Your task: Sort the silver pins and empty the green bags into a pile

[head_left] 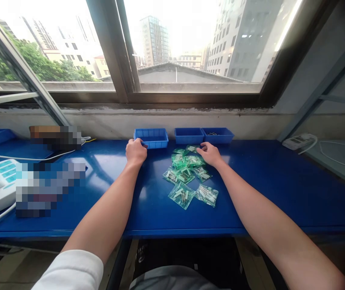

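Observation:
My left hand (136, 152) is closed on the near left corner of a blue plastic bin (157, 143), whose visible inside holds nothing. My right hand (210, 154) is at the far right side of a pile of green-tinted zip bags (180, 161). Its thumb and fingertips are at the edge of a small zip bag (192, 149) and appear to pinch it. Closer to me lie two more bags, a left zip bag (182, 195) and a right zip bag (207, 195), each with screws and pale wall plugs showing through.
Along the wall stand another blue bin (189, 136) and a bin with dark screws (218, 136). A white device with teal keys (1, 181) and blurred items are on the left of the blue table (281, 193). A power strip (299, 141) lies at the right.

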The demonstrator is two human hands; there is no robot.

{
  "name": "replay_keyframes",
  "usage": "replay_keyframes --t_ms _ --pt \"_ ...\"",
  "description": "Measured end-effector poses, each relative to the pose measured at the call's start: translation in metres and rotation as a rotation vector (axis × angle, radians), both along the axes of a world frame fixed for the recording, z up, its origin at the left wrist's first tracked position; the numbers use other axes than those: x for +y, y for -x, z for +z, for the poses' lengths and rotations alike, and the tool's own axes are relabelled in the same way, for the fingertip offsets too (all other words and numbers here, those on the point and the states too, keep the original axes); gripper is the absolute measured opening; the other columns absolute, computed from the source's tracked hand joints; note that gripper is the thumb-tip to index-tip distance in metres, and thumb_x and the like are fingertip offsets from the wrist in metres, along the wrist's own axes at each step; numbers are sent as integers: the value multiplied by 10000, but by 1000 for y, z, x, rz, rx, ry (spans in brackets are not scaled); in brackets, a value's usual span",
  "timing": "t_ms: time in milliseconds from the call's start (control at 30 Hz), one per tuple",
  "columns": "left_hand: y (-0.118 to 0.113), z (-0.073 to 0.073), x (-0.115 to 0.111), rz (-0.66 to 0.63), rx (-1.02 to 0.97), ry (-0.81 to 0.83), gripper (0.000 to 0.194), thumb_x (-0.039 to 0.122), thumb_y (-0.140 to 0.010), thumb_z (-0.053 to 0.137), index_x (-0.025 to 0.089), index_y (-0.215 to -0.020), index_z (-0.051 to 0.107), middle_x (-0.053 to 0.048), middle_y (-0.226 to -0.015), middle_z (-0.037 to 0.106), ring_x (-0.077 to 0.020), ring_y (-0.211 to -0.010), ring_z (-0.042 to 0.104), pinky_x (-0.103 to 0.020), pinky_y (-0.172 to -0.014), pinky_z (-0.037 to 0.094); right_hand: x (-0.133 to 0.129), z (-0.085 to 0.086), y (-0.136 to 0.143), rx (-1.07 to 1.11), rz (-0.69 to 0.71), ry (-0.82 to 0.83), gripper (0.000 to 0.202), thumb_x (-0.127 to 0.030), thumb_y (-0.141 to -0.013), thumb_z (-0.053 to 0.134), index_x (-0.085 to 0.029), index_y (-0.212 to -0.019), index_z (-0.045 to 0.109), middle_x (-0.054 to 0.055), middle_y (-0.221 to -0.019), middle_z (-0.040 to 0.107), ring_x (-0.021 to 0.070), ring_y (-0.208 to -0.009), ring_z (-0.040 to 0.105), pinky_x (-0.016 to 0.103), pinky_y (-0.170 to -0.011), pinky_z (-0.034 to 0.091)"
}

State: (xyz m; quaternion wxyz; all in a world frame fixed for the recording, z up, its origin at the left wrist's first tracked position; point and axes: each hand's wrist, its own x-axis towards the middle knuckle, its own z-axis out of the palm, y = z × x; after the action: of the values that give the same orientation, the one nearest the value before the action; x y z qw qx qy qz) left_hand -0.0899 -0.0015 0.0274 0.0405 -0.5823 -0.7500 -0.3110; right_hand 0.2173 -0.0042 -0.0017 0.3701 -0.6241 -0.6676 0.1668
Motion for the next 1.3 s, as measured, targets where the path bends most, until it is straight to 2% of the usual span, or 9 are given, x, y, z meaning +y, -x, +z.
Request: replay_keyframes --t_ms 133,267,333,433,567,867,1033,1200,1300 --pt "-4 -1 -1 -8 13 66 284 271 -797 552 176 -1046 651 -144 -1048 613 -296 -1003 582 -397 -884 453 -1 1 2 -42 8 7 412 -431 -780 575 -148 -1079 588 62 -860 665 199 -831 602 292 -751 432" --pt "-12 3 -9 52 85 -98 410 284 -803 536 149 -1187 580 -194 -1261 482 -346 -1152 478 -466 -946 400 0 1 2 -60 15 6 419 -435 -786 570 -142 -1084 597 69 -864 672 204 -836 608 293 -749 436" --pt "-18 6 -12 51 130 -127 397 305 -813 512 143 -1165 596 -199 -1217 494 -366 -1156 460 -509 -957 375 1 0 2 -71 21 4 410 -444 -788 565 -140 -1058 615 77 -878 676 206 -840 610 294 -748 438" --pt "-26 4 -12 -57 147 -66 400 295 -826 470 133 -1166 603 -182 -1084 557 -332 -1080 520 -448 -928 422 3 -2 1 -91 37 -6 368 -452 -789 562 -146 -974 652 88 -906 683 206 -854 612 293 -753 441" --pt "-34 -6 -6 -172 148 -27 471 317 -813 484 121 -1234 560 -184 -1143 537 -314 -1110 520 -398 -952 431 4 -2 2 -101 56 -22 315 -435 -792 560 -156 -882 674 87 -918 691 200 -853 614 287 -750 439" --pt "-37 -8 9 -309 46 103 626 302 -815 494 101 -1392 361 -195 -1458 310 -303 -1368 274 -385 -1086 306 0 2 0 -39 47 47 285 -428 -800 553 -176 -855 675 64 -924 691 187 -841 607 274 -725 426" --pt "-38 -4 17 -373 57 210 761 386 -773 559 109 -1427 283 -225 -1501 186 -341 -1343 312 -390 -1043 345 5 2 -3 -16 70 115 298 -439 -776 584 -180 -895 670 62 -948 684 191 -875 603 267 -724 424" --pt "-56 4 15 -161 172 17 621 289 -774 530 66 -1338 395 -237 -1387 381 -356 -1251 424 -436 -998 368 7 3 -3 2 51 148 303 -446 -762 602 -185 -899 671 59 -961 685 190 -868 606 265 -723 424" --pt "-71 9 19 -333 311 -48 538 260 -786 509 112 -1300 452 -175 -1339 462 -319 -1216 454 -411 -979 386 4 5 -1 11 47 142 296 -445 -770 595 -187 -890 675 55 -954 688 185 -860 607 261 -722 425"
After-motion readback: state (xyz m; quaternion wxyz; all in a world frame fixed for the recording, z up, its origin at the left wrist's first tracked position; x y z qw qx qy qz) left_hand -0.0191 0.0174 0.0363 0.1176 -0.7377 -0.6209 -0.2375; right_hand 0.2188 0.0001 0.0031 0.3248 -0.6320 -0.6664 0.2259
